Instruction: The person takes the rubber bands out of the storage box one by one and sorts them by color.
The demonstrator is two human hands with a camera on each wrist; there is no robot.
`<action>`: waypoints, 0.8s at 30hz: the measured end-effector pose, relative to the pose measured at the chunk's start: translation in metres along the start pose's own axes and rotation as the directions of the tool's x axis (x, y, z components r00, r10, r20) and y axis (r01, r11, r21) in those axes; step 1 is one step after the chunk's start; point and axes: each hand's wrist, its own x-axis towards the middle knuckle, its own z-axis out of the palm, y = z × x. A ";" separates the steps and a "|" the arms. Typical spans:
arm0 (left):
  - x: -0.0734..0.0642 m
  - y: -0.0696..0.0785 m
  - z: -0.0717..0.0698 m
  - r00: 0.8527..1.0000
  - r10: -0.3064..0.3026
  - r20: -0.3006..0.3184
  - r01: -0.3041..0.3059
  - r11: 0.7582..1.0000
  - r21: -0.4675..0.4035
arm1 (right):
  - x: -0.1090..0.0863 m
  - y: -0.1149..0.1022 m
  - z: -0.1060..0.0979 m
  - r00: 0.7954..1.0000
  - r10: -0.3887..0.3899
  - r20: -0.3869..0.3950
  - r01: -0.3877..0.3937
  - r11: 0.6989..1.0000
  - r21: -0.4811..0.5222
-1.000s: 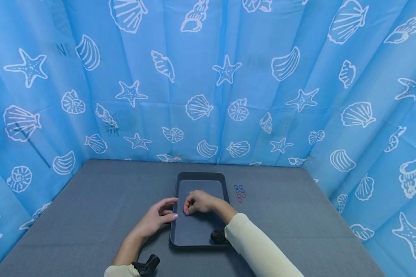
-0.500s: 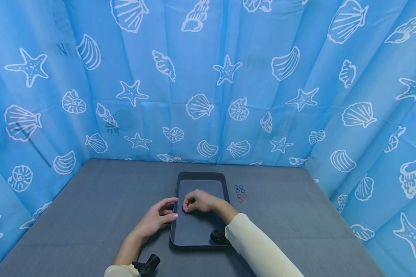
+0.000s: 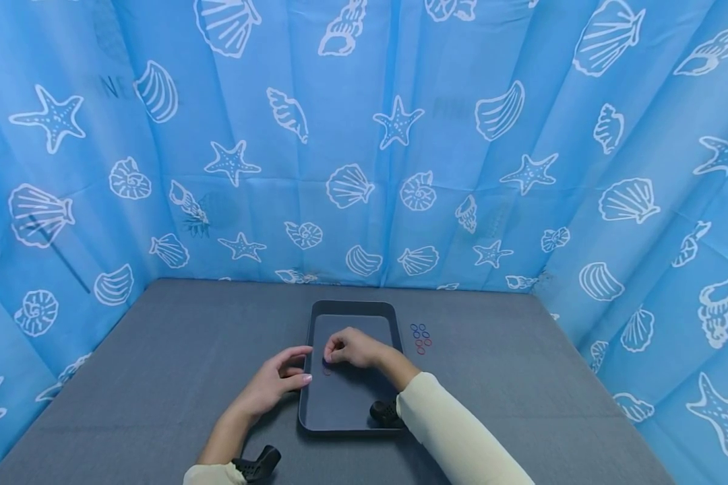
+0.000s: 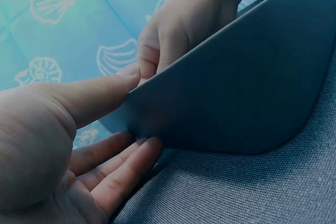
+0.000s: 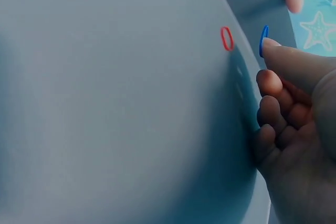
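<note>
My right hand (image 3: 353, 348) is over the left half of the dark grey tray (image 3: 346, 411). Between thumb and a fingertip it pinches a small blue ring (image 5: 264, 41), held on edge in the right wrist view. A thin red ring (image 5: 227, 39) lies on the tray floor just beside it, faint below the fingertips in the head view. At the tray's left side, my left hand (image 3: 273, 385) has its thumb (image 4: 100, 95) on the rim and its other fingers (image 4: 123, 179) against the outer wall, low down.
Right of the tray, several blue and red rings (image 3: 425, 334) lie in a small cluster on the grey cloth-covered table (image 3: 491, 377). Black wrist devices (image 3: 258, 465) sit on both forearms. A blue curtain (image 3: 364, 162) with white shells hangs behind the table.
My right hand has shifted slightly toward the tray's far end, and a red ring now shows on the tray floor below its fingertips. The left hand stays at the rim.
</note>
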 end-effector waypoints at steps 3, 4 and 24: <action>-0.001 0.001 0.000 1.000 -0.001 -0.002 0.001 1.000 -0.004 | -0.002 0.000 -0.004 0.999 0.014 -0.029 -0.014 1.000 -0.005; -0.001 0.002 0.001 1.000 -0.001 -0.004 0.001 1.000 -0.005 | -0.003 0.001 -0.005 0.999 0.015 -0.037 -0.016 1.000 -0.010; -0.003 0.001 0.002 1.000 0.003 -0.011 -0.003 1.000 0.009 | -0.033 0.015 -0.062 0.977 0.024 -0.210 -0.029 0.999 -0.022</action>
